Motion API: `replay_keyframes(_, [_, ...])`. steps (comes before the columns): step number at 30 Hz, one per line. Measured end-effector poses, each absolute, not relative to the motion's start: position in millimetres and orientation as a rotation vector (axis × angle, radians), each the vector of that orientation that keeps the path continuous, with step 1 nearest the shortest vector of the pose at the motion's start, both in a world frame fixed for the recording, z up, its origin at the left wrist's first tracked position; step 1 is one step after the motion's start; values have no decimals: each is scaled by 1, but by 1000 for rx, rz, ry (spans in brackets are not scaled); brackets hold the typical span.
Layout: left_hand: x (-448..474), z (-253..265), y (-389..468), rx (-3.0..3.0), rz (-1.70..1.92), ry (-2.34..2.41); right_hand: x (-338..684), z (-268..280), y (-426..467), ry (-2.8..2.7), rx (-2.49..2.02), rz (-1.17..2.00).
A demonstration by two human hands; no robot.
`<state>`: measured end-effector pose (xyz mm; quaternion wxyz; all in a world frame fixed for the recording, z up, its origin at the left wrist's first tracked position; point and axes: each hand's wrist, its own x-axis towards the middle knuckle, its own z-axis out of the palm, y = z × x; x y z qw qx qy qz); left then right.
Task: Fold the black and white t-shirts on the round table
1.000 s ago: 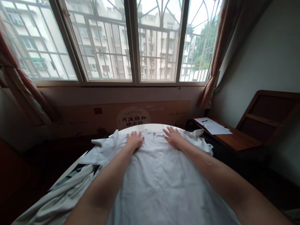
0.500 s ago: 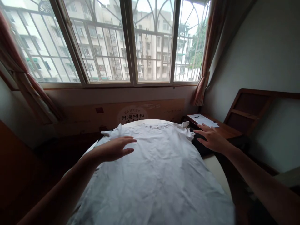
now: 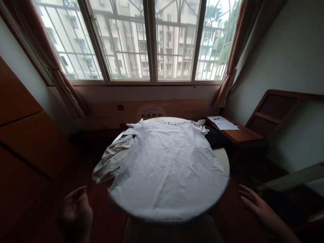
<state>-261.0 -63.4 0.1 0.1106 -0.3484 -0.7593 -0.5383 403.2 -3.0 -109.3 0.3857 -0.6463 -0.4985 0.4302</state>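
A white short-sleeved shirt (image 3: 169,165) lies spread over a round table (image 3: 224,160), its sleeves towards the window and its hem at the near edge. Light creases run across the fabric. Beside its left edge is a crumpled beige cloth (image 3: 115,158), partly covered by the shirt. My left hand (image 3: 77,209) is off the table at the lower left, somewhat blurred, fingers loosely bent and apart from the cloth. To the right of the table, my right hand (image 3: 255,202) hangs clear of the shirt with its fingers stretched out. Neither hand holds anything.
White papers with a pen (image 3: 224,123) lie on a low wooden table (image 3: 243,135) at the right. Behind the round table leans a long printed box (image 3: 106,114) under the barred window. An orange-brown cabinet (image 3: 20,135) stands at the left. Dark items sit behind the shirt's right sleeve.
Both hands have drawn back from above the shirt's upper part and right sleeve to either side of the table's near half. The view has pulled back, showing the beige cloth and the whole shirt.
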Motion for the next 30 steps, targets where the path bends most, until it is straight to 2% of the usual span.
replay_keyframes(3, [-246,-52,-83,-880,-1842,-2356,388,-114,-6,-1267,-1582,1084])
replay_keyframes(8, [-234,-91,-98,-1352,-2055,-2588,357,-122,-1,-1233,-1464,1204])
replay_keyframes(11, [-225,-79,-99,-1391,-2195,-2712,335,-116,-7,-1122,-1338,1396])
replay_keyframes(14, [-219,-63,-96,-1229,-2495,-2633,318,-101,-19,-931,-1216,1537])
replay_keyframes(20, [-221,-41,-102,-835,-2858,-2405,328,-74,-36,-659,-1260,1467])
replay_keyframes(30, [-194,19,-113,-777,-2759,-2474,350,-37,-47,-856,-1470,1184])
